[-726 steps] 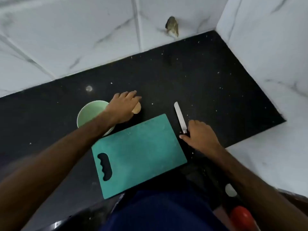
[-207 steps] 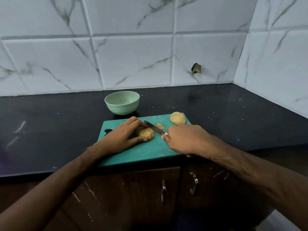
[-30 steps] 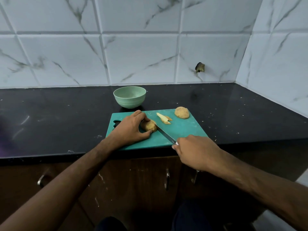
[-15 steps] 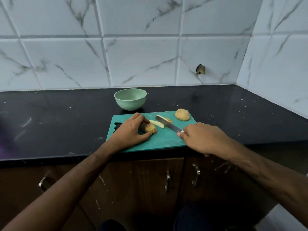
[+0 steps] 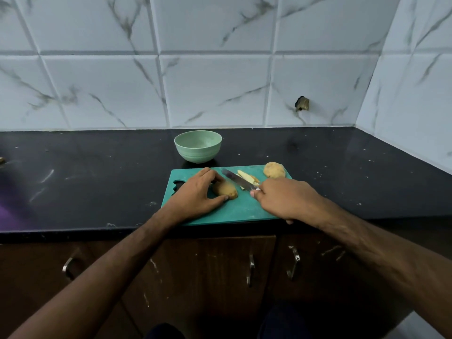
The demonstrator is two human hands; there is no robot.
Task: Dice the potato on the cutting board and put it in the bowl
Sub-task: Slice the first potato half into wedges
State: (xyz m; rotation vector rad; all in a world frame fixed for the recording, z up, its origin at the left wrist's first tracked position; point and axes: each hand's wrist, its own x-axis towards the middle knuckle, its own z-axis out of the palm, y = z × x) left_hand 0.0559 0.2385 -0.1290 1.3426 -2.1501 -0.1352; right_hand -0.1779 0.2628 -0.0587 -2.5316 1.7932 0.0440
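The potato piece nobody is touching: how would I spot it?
Find the teal cutting board at the black counter's front edge. At its far right corner sits a rounded potato half, alone, beyond the pale slices; the other piece is under the left hand.

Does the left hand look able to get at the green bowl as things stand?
Probably yes, though not at once. The left hand grips a potato piece on the cutting board. The bowl stands just behind the board, with only bare counter between.
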